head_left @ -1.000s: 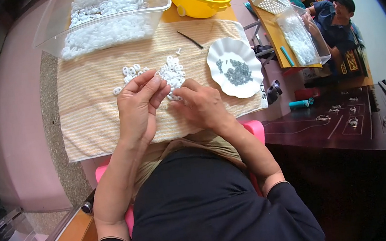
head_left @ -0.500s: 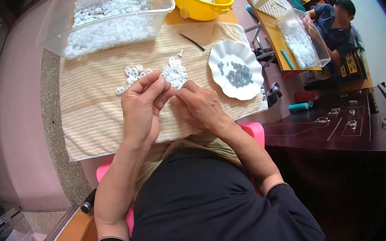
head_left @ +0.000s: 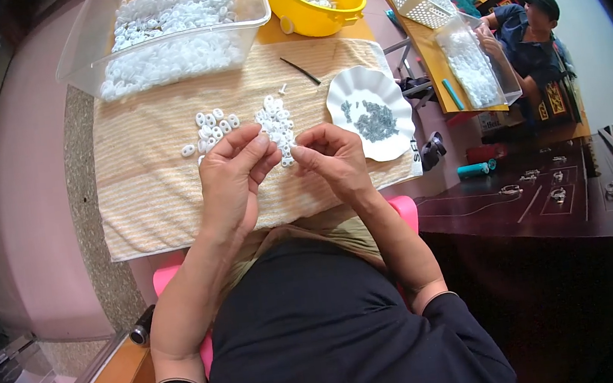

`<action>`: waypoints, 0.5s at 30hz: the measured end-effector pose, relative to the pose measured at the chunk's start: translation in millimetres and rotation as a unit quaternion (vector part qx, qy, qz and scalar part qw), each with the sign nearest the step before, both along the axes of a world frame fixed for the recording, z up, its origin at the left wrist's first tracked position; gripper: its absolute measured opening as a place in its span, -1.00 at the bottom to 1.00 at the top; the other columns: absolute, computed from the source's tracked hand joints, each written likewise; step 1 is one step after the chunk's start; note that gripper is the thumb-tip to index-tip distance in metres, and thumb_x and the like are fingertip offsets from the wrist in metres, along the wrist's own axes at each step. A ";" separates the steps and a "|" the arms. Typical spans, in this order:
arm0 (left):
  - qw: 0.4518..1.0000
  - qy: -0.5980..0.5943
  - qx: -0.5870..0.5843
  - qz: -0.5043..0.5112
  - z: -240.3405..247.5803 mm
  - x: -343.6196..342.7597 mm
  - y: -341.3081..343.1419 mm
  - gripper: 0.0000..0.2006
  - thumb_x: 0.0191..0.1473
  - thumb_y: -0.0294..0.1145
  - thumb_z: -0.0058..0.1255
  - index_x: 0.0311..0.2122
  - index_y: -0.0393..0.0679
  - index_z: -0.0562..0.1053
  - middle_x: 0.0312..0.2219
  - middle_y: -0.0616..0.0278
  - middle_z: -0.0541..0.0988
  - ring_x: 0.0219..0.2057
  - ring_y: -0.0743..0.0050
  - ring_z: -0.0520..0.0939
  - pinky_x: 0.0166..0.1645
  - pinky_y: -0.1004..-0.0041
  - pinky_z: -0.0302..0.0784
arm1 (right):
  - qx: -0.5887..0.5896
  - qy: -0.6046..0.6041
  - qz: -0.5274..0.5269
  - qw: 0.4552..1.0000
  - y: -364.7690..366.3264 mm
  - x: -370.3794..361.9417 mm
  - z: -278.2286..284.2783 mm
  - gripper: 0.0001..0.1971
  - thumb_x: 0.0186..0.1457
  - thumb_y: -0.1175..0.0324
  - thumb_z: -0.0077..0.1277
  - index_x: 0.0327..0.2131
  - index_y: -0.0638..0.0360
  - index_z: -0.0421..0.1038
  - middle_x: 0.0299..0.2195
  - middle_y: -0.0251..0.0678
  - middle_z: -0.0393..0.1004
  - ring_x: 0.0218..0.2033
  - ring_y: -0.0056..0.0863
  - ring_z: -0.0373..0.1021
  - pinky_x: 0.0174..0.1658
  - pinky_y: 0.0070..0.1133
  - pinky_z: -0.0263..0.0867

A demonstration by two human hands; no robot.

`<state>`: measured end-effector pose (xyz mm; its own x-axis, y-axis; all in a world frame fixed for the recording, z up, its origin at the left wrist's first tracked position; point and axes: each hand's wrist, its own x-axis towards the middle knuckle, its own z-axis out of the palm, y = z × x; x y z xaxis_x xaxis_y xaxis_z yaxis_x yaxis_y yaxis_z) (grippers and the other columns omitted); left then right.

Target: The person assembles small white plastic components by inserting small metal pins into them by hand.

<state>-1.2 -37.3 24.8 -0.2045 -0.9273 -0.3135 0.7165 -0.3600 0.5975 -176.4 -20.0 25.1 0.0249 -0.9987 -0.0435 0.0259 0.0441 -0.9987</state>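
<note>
My left hand (head_left: 231, 176) is closed in a pinch over the towel, a small white plastic piece at its fingertips, mostly covered by them. Just right of it, my right hand (head_left: 340, 163) has thumb and forefinger pressed together; whatever may be between them is too small to make out. Beyond my left hand lies a loose group of white oval pieces with holes (head_left: 216, 130). A denser heap of similar white pieces (head_left: 273, 116) lies beyond the gap between my hands. At right, a scalloped white plate (head_left: 340, 89) carries many tiny grey, translucent bits (head_left: 376, 121).
A striped towel (head_left: 149, 202) covers the table. Farther off stand a clear bin (head_left: 163, 60) of white pieces and a yellow tub (head_left: 332, 18). A thin black stick (head_left: 300, 71) lies near the plate. At far right, a person (head_left: 523, 34) works beside another clear bin (head_left: 470, 67).
My right hand has drawn back from the left fingertips and turned, so its thumb now shows. The left hand has barely moved. The whole view has shifted slightly.
</note>
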 end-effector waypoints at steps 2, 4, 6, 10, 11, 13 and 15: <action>1.000 0.002 -0.003 -0.002 0.2 -1.2 1.6 -0.84 0.07 -0.59 0.03 -0.21 -0.29 0.45 -0.40 0.15 0.57 -0.36 0.43 0.63 -0.21 0.49 0.65 | 0.003 -0.075 0.007 0.997 1.9 0.8 -2.0 -0.89 0.04 0.54 0.12 -0.33 0.34 0.43 -0.45 -0.31 0.49 -0.48 -0.63 0.44 -0.40 -0.65 0.47; 1.000 0.003 -0.005 -0.004 0.6 -2.2 2.1 -0.84 0.07 -0.58 0.04 -0.21 -0.29 0.45 -0.40 0.15 0.57 -0.36 0.43 0.63 -0.22 0.49 0.65 | 0.004 -0.078 0.008 0.997 2.8 -0.5 -5.7 -0.88 0.04 0.54 0.12 -0.33 0.35 0.43 -0.44 -0.30 0.49 -0.47 -0.62 0.44 -0.38 -0.63 0.48; 1.000 0.001 -0.004 -0.002 0.8 -3.1 2.1 -0.85 0.07 -0.58 0.04 -0.21 -0.28 0.46 -0.40 0.15 0.57 -0.36 0.44 0.63 -0.22 0.50 0.65 | 0.005 -0.081 0.010 0.997 3.5 -1.0 -6.9 -0.88 0.03 0.55 0.12 -0.32 0.36 0.44 -0.44 -0.29 0.50 -0.46 -0.61 0.45 -0.37 -0.62 0.49; 1.000 0.006 -0.002 -0.003 0.3 -5.0 4.0 -0.85 0.07 -0.58 0.04 -0.21 -0.27 0.46 -0.41 0.15 0.57 -0.37 0.45 0.63 -0.23 0.49 0.65 | 0.023 -0.117 0.009 0.993 4.9 -1.2 -9.3 -0.86 0.04 0.56 0.10 -0.30 0.38 0.45 -0.43 -0.24 0.50 -0.46 -0.56 0.46 -0.35 -0.60 0.49; 1.000 0.005 -0.002 -0.007 0.6 -5.6 4.6 -0.85 0.06 -0.58 0.05 -0.21 -0.30 0.45 -0.40 0.16 0.56 -0.37 0.46 0.62 -0.22 0.50 0.64 | 0.023 -0.130 0.015 0.991 5.1 -1.4 -9.8 -0.86 0.04 0.57 0.10 -0.29 0.39 0.45 -0.42 -0.23 0.51 -0.46 -0.54 0.47 -0.35 -0.60 0.49; 1.000 0.005 -0.001 -0.011 0.6 -5.8 5.4 -0.84 0.06 -0.58 0.06 -0.21 -0.32 0.45 -0.39 0.16 0.55 -0.36 0.48 0.61 -0.22 0.51 0.63 | 0.028 -0.129 0.012 0.991 5.8 -1.0 -8.5 -0.86 0.04 0.57 0.10 -0.29 0.39 0.45 -0.42 -0.21 0.51 -0.46 -0.53 0.48 -0.35 -0.60 0.49; 1.000 0.008 -0.002 -0.013 0.0 -5.8 5.9 -0.84 0.06 -0.58 0.06 -0.21 -0.32 0.44 -0.39 0.16 0.55 -0.36 0.48 0.60 -0.21 0.52 0.63 | 0.033 -0.128 0.010 0.991 5.9 -0.7 -8.8 -0.86 0.04 0.56 0.10 -0.29 0.39 0.45 -0.41 -0.20 0.52 -0.47 -0.51 0.48 -0.35 -0.60 0.49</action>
